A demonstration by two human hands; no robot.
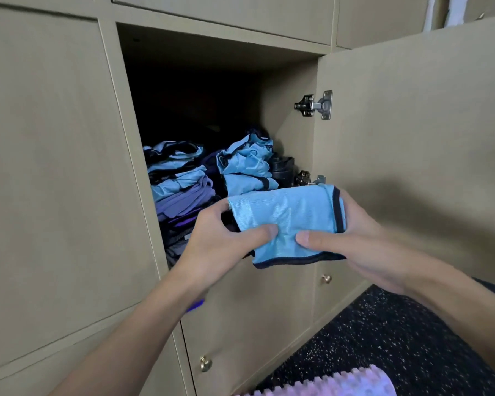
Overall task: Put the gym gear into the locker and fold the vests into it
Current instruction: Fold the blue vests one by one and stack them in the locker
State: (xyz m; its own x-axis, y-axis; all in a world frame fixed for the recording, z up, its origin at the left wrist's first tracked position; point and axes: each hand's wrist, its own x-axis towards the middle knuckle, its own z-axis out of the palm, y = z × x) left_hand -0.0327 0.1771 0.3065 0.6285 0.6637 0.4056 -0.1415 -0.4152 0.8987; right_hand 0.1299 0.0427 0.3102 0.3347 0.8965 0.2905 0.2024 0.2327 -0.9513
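A folded light-blue vest with dark trim is held between both hands just in front of the open locker. My left hand grips its left edge, thumb on top. My right hand grips its right side, thumb pressed on the fabric. Inside the locker, a stack of blue and purple vests stands on the left. A second pile of blue vests sits to its right, with dark rolled gear behind it.
The locker door stands open to the right on metal hinges. Closed locker doors with brass knobs lie below. A pink ridged foam roller lies on the speckled black floor.
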